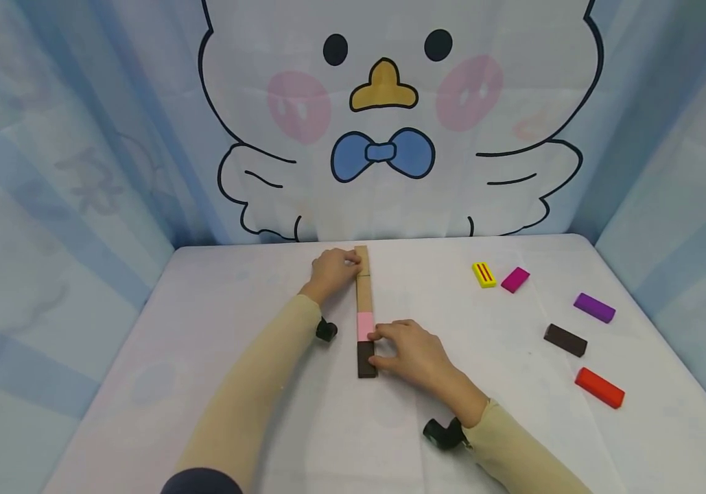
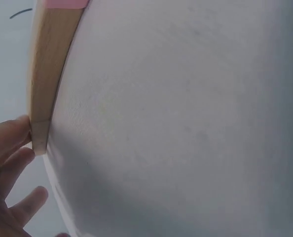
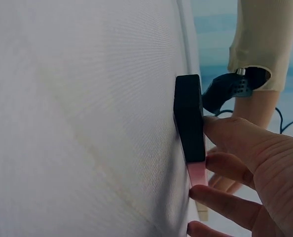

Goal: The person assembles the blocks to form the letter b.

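Observation:
A straight row of small blocks runs away from me down the middle of the table: a dark block [image 1: 366,359] nearest, then a pink block [image 1: 365,326], then a tan wooden block [image 1: 363,293] and another tan block [image 1: 362,261] at the far end. With its fingertips, my left hand [image 1: 331,273] touches the far tan block at its left side; the left wrist view shows them at the row's end. My right hand [image 1: 417,353] lies along the row's right side, thumb against the dark block and a finger at the pink one.
Loose blocks lie on the right of the white-covered table [image 1: 254,425]: a yellow one with red stripes [image 1: 484,274], a magenta one [image 1: 515,280], a purple one [image 1: 595,308], a dark brown one [image 1: 565,340] and a red one [image 1: 599,387]. A printed curtain [image 1: 383,206] hangs behind.

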Available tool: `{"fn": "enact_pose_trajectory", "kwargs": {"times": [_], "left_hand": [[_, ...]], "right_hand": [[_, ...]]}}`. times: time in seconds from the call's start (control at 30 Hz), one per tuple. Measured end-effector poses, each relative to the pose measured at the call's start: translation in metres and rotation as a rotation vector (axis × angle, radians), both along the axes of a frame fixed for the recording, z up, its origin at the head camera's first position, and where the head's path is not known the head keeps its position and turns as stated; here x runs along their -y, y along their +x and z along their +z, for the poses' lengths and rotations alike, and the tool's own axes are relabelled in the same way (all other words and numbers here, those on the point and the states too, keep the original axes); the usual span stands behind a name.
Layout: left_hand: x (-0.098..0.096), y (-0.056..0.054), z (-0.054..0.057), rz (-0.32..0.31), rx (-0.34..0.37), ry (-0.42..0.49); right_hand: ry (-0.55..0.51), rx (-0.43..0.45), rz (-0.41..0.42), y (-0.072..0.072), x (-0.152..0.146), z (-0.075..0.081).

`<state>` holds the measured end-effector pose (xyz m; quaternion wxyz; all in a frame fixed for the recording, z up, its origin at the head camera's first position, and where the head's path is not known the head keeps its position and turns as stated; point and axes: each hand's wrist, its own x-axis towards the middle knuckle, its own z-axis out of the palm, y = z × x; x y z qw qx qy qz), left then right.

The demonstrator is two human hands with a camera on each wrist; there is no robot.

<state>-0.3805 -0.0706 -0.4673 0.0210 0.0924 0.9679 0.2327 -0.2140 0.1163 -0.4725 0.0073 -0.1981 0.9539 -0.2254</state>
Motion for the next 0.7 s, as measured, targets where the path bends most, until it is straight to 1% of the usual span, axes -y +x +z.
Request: {"fn": "enact_pose_trajectory", "kwargs": {"times": [0.1,0.2,0.33,0.43,0.5,0.57,0.7], "left_hand": [[-0.001,0.001,0.002,-0.052,-0.027,-0.071],[-0.001,0.002,0.004,-0.085,-0.037,-0.120],[0.001,0.005,0.004,-0.111,-0.036,-0.173],[0.004,0.006,0.006,-0.164,-0.025,-0.205],[0.007,0.008,0.008,-0.224,-0.001,-0.208],[0.011,0.011,0.011,-0.313,0.034,-0.216],[0.019,0.021,0.016,-0.472,0.120,-0.228]], "right_hand": [[-0.004,0.000,0.002,0.000,0.000,0.000],[-0.010,0.004,0.004,0.001,0.000,0.000],[-0.026,0.019,0.009,0.002,0.000,0.001],[-0.031,0.034,0.007,0.002,0.000,0.001],[-0.031,0.041,0.004,0.003,0.000,0.001],[-0.027,0.043,0.001,0.004,0.001,0.001],[-0.026,0.037,0.003,0.005,0.000,0.001]]}}
